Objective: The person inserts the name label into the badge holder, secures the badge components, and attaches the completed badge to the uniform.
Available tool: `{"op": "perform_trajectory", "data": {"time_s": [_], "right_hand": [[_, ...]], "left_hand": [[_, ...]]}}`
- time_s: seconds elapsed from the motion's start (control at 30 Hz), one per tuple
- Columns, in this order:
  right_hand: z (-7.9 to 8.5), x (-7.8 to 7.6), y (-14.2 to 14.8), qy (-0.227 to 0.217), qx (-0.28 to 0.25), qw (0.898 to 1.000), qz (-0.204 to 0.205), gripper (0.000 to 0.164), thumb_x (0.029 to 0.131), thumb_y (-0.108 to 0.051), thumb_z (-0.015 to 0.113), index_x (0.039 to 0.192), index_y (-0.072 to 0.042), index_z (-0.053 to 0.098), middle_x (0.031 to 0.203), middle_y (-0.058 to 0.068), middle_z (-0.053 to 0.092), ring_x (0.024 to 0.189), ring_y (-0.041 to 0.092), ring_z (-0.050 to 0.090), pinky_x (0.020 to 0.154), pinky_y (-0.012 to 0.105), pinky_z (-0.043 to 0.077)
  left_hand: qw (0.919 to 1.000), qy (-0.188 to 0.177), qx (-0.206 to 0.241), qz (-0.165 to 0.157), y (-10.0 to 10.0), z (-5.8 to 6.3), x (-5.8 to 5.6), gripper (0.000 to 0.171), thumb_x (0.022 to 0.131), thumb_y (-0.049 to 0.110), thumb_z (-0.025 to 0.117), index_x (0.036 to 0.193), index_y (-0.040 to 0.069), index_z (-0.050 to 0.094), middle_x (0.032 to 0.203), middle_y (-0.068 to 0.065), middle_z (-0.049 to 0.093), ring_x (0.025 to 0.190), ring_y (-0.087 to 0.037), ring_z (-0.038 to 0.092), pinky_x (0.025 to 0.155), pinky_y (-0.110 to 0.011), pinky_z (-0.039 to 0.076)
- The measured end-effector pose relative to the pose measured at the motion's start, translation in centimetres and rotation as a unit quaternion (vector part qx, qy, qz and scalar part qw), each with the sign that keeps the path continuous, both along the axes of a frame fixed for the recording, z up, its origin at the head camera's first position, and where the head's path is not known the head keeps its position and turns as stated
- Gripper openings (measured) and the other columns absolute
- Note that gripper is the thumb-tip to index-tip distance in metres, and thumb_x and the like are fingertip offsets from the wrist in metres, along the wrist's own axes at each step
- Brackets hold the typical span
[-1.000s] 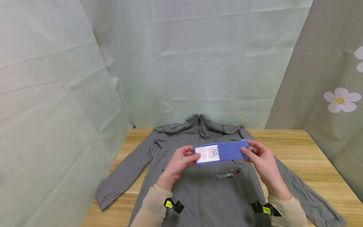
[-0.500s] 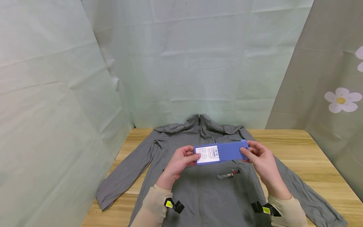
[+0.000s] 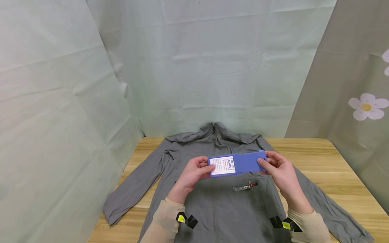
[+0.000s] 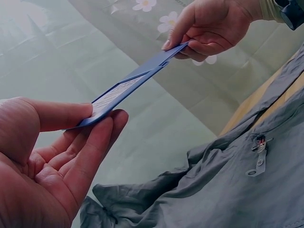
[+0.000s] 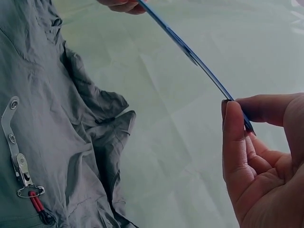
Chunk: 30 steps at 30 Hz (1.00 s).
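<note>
Left hand (image 3: 192, 172) and right hand (image 3: 282, 171) still pinch the blue card holder (image 3: 247, 162), unmoved.

Creased pale green sheeting (image 3: 212, 67) hangs behind a wood-grained table (image 3: 304, 148), white flowers (image 3: 366, 107) rightward.

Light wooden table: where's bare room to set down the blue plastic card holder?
Most room on the wooden table is on the right, between the right-hand sleeve of the grey fabric jacket and the flowered cloth. A narrower strip lies between the left-hand sleeve and pale green cloth. The middle is crowded: jacket, clear-strapped metal clip, and the card holder held above.
</note>
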State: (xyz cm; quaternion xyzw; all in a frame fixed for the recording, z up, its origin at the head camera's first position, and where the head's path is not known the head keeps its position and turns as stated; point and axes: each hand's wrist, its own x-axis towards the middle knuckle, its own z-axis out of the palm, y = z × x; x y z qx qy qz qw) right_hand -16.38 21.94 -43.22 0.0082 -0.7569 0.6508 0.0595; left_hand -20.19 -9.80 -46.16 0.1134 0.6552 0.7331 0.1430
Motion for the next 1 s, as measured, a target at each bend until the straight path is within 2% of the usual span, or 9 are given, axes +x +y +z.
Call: {"op": "perform_trajectory", "data": {"time_s": [0.43, 0.73, 1.0], "right_hand": [[-0.07, 0.03, 0.18, -0.007, 0.009, 1.0, 0.005, 0.053, 0.104, -0.013, 0.073, 0.147, 0.01, 0.052, 0.097, -0.003, 0.072, 0.082, 0.007, 0.071, 0.074, 0.028, 0.063], [-0.09, -0.07, -0.4, -0.007, -0.011, 1.0, 0.014, 0.046, 0.103, -0.009, 0.074, 0.139, 0.012, 0.056, 0.089, -0.003, 0.073, 0.079, 0.008, 0.071, 0.073, 0.029, 0.064], [-0.48, -0.17, -0.52, -0.009, 0.009, 1.0, 0.026, 0.046, 0.102, -0.013, 0.076, 0.138, 0.01, 0.058, 0.096, 0.004, 0.074, 0.082, 0.012, 0.073, 0.075, 0.032, 0.065]], "left_hand": [[1.0, -0.001, 0.0, 0.001, 0.02, 0.07, -0.02, 0.019, 0.1, 0.005, 0.075, 0.113, -0.008, 0.067, 0.1, -0.012, 0.078, 0.087, -0.017, 0.076, 0.08, -0.033, 0.065], [1.0, -0.002, -0.004, -0.004, 0.08, 0.19, 0.04, 0.02, 0.1, 0.006, 0.075, 0.114, -0.007, 0.067, 0.101, -0.013, 0.078, 0.087, -0.017, 0.076, 0.081, -0.034, 0.065], [1.0, -0.002, -0.002, -0.003, 0.09, -0.12, 0.01, 0.017, 0.1, 0.003, 0.073, 0.113, -0.006, 0.067, 0.099, -0.01, 0.077, 0.086, -0.015, 0.075, 0.08, -0.032, 0.064]]}}
